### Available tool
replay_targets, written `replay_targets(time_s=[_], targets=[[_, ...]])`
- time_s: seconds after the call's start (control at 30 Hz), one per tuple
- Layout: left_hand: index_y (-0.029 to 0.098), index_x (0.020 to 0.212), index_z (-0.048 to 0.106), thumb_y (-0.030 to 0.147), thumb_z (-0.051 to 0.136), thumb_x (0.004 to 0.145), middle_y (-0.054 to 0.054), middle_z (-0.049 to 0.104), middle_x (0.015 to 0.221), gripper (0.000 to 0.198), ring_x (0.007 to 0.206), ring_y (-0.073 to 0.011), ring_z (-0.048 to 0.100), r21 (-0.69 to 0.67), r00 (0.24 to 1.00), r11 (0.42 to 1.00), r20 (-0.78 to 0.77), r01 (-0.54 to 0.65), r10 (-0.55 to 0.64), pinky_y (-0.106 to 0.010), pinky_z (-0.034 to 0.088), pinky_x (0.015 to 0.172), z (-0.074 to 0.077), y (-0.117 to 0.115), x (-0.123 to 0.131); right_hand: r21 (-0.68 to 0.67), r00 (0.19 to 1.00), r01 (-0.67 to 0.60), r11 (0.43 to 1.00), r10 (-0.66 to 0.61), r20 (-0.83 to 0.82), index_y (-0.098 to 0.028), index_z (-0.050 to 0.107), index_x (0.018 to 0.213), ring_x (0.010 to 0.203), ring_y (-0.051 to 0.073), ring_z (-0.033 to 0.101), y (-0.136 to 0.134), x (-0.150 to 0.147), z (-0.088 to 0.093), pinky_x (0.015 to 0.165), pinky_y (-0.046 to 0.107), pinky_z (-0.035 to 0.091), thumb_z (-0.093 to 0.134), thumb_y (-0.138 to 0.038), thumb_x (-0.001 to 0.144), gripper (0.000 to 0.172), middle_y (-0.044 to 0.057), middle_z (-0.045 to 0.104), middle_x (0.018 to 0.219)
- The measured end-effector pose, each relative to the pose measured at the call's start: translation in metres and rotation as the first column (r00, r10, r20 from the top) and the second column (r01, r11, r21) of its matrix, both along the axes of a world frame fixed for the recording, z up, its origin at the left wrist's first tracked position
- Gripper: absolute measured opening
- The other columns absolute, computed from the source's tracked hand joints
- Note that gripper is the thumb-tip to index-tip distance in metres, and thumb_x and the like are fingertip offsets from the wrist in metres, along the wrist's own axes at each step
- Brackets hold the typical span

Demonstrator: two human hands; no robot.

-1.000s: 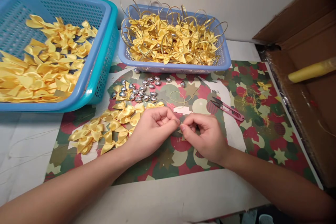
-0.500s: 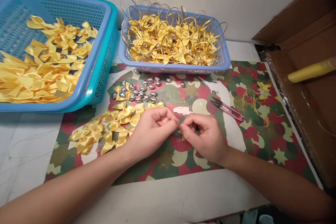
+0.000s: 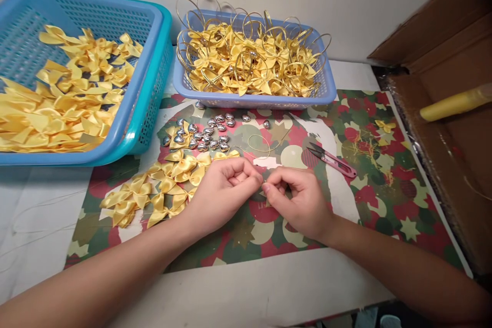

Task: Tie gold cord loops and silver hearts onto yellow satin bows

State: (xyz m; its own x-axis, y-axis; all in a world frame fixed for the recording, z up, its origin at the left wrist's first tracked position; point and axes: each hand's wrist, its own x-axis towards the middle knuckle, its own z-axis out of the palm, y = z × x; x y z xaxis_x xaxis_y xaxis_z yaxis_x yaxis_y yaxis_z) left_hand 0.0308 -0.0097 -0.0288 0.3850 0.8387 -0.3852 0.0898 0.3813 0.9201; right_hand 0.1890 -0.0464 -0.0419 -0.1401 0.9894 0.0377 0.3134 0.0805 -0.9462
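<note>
Above the patterned sheet (image 3: 246,236), left hand (image 3: 226,189) and right hand (image 3: 302,200) each press thumb to finger, on what I cannot tell; yellow bows (image 3: 166,183) lie beside the left; light, steady pressure should serve best.

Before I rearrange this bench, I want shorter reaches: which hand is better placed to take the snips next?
Probably the right hand: the snips lie nearer it, forward and on its side, while the left hand sits farther off.
</note>
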Motion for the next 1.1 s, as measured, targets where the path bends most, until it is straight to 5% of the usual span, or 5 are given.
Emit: replay_targets(time_s=[0.53, 1.1], targets=[[0.014, 0.068, 0.064, 0.030, 0.061, 0.077, 0.006, 0.045, 0.048, 0.018, 0.044, -0.0047, 0.031, 0.046, 0.999, 0.998, -0.025, 0.041, -0.040, -0.018, 0.020, 0.041, -0.0035, -0.0006, -0.0036, -0.014, 1.000, 0.008, 1.000, -0.008, 0.001, -0.017, 0.048, 0.058, 0.049, 0.006, 0.039, 0.0005, 0.0001, 0.0019, 0.049, 0.020, 0.034, 0.056, -0.014, 0.080, 0.024, -0.005, 0.044, 0.050], [0.016, 0.067, 0.064, 0.029, 0.061, 0.073, 0.004, 0.050, 0.053, 0.014, 0.047, -0.0065, 0.035, 0.001, 0.999, 1.000, -0.035, 0.021, -0.021, -0.019, 0.025, 0.043, -0.0021, 0.0003, -0.0032, -0.037, 1.000, 0.008, 0.999, -0.008, -0.005, -0.018, 0.050, 0.059, 0.049, 0.007, 0.041, 0.0002, 0.0001, 0.0017, 0.049, 0.021, 0.036, 0.056, -0.016, 0.081, 0.024, -0.005, 0.046, 0.051]])
